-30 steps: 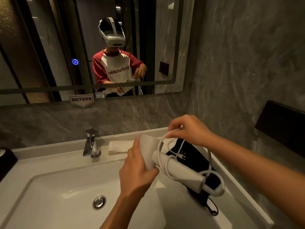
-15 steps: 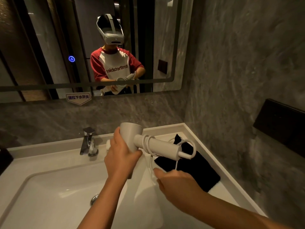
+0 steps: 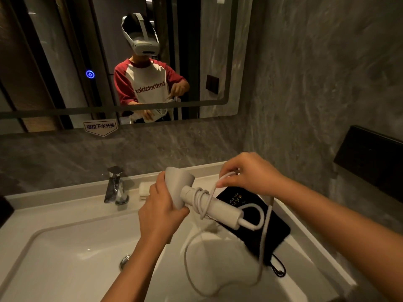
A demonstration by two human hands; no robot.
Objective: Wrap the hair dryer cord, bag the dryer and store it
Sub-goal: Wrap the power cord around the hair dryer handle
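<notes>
Several cord point(image 3: 201, 201) turns circle the hair dryer point(image 3: 209, 203) handle. Left hand point(image 3: 161, 212) grips its head; right hand point(image 3: 250, 173), at two o'clock, pinches loose cord. Black bag point(image 3: 257, 232) lies on the counter point(image 3: 305, 264).

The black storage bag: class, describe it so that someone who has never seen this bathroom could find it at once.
Start at the white sink counter and look to its right side, by the grey side wall. The black storage bag lies flat there, below the hair dryer. It is the only dark thing on that side, with gold lettering and a thin drawstring loop.
</notes>
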